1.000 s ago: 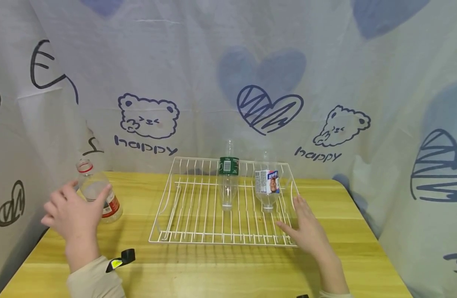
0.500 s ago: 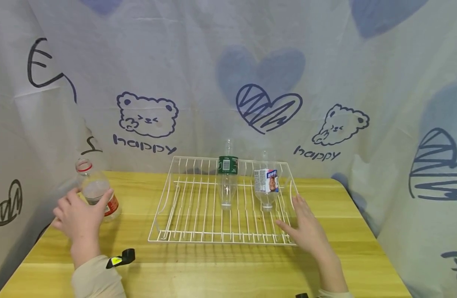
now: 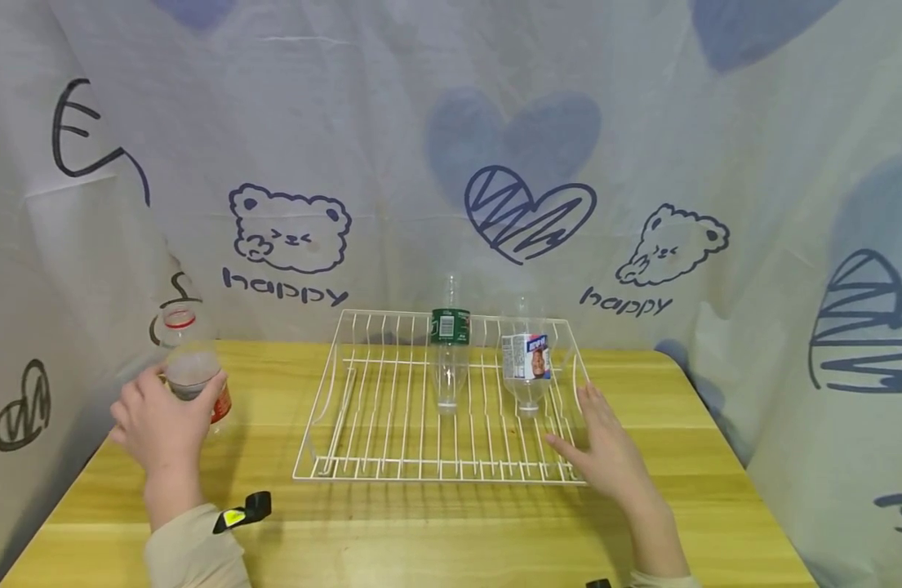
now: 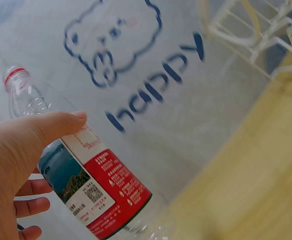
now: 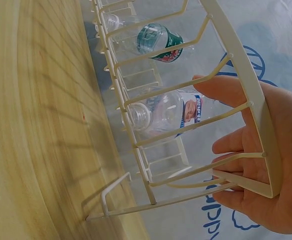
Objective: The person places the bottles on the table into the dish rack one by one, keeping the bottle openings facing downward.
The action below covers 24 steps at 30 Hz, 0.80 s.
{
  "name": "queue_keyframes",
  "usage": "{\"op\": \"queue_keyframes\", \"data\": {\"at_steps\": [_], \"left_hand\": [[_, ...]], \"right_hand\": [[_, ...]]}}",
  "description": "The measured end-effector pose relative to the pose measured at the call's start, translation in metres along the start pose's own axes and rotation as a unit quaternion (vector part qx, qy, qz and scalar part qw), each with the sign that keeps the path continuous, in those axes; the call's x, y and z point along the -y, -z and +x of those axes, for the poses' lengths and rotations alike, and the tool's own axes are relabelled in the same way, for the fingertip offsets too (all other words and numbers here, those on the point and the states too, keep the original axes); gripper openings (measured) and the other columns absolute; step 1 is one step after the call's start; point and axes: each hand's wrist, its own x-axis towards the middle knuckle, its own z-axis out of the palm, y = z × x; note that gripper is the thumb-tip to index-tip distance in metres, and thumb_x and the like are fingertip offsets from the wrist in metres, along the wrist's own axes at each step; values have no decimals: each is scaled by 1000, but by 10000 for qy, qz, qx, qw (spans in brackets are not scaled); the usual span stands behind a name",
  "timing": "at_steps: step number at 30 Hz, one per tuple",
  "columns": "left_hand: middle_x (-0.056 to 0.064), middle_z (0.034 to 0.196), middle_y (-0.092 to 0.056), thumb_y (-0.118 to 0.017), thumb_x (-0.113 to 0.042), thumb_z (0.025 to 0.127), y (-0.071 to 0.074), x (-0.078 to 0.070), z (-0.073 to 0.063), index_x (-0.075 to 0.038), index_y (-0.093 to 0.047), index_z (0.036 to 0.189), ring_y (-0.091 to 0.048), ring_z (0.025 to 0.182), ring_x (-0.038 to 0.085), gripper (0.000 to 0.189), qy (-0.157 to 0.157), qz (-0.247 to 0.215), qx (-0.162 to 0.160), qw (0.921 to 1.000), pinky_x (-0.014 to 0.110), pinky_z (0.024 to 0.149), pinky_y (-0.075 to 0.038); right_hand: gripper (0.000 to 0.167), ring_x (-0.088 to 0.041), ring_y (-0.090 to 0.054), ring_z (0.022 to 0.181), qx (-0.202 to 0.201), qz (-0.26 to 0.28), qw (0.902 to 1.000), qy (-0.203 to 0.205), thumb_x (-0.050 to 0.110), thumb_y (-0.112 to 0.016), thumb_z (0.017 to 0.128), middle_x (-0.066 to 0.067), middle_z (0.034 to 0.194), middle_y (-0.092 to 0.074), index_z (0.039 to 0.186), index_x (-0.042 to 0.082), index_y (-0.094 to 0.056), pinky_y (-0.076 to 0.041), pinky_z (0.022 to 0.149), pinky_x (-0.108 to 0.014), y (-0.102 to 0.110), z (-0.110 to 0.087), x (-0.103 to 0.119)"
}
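Note:
At the left of the table my left hand (image 3: pixel 164 420) grips a clear plastic bottle (image 3: pixel 192 367) with a red ring at its neck. The left wrist view shows the thumb across the bottle's red and white label (image 4: pixel 121 185), with fingers round the far side. My right hand (image 3: pixel 610 449) rests at the near right corner of a white wire rack (image 3: pixel 384 479), its fingers extended along the side rail and its thumb pointing inward. On the rack, two clear bottles lie neck toward me: a slim bottle (image 3: pixel 451 327) with a green label and a wider bottle (image 3: pixel 526 359) with a white and blue label.
A wooden table (image 3: pixel 392 531) carries the rack near its back edge. Behind and beside it hangs a pale curtain (image 3: pixel 392 122) printed with hearts and bears. A black strap (image 3: pixel 245 513) sticks out from the left sleeve.
My left hand has closed in around the red-labelled bottle and moved slightly right. The bottle's neck has swung right, so it stands more upright. My right hand has stayed at the rack's corner.

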Motion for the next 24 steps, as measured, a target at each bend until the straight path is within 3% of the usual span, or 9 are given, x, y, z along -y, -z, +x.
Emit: {"op": "queue_keyframes", "data": {"at_steps": [5, 10, 17, 20, 24], "left_hand": [[28, 142, -40, -68, -56, 81, 11, -23, -11, -6, -36, 145, -30, 131, 48, 87, -517, -105, -321, 9981, 68, 99, -20], [26, 137, -44, -76, -44, 79, 19, -50, -25, -7, -42, 140, -33, 127, 47, 79, -1222, -311, -732, 9893, 66, 98, -22], [26, 125, -48, -86, -26, 72, 18, -74, -42, -4, -49, 128, -37, 117, 48, 70, -2490, -645, -1386, 9564, 63, 90, -26], [26, 124, -49, -88, -22, 69, 14, -83, -48, -3, -51, 126, -38, 115, 48, 71, -2902, -665, -1491, 9429, 63, 88, -28], [25, 124, -50, -89, -21, 67, 9, -97, -57, -3, -52, 127, -39, 112, 47, 72, -3294, -644, -1427, 9311, 61, 85, -30]], "right_hand": [[97, -43, -12, 149, 8, 29, 10000, 3, 57, -57, 91, -22, 162, -9, 154, -2, -13, -16, 118, -57, 0, 0, 0], [96, -43, -11, 149, -26, 62, 10000, 23, 57, -57, 91, -22, 162, -9, 154, -1, -13, -16, 118, -57, 0, 1, -1], [97, -44, -13, 148, -52, 0, 10000, 61, 58, -56, 90, -23, 161, -11, 153, -3, -15, -17, 117, -57, 0, 1, 0], [96, -44, -13, 148, -62, -16, 9999, 80, 57, -57, 90, -24, 161, -11, 153, -3, -15, -18, 117, -58, 0, 1, -1], [96, -43, -12, 149, -19, 3, 10000, 47, 56, -57, 91, -23, 161, -10, 154, -2, -13, -16, 118, -57, 0, 1, -1]]}}
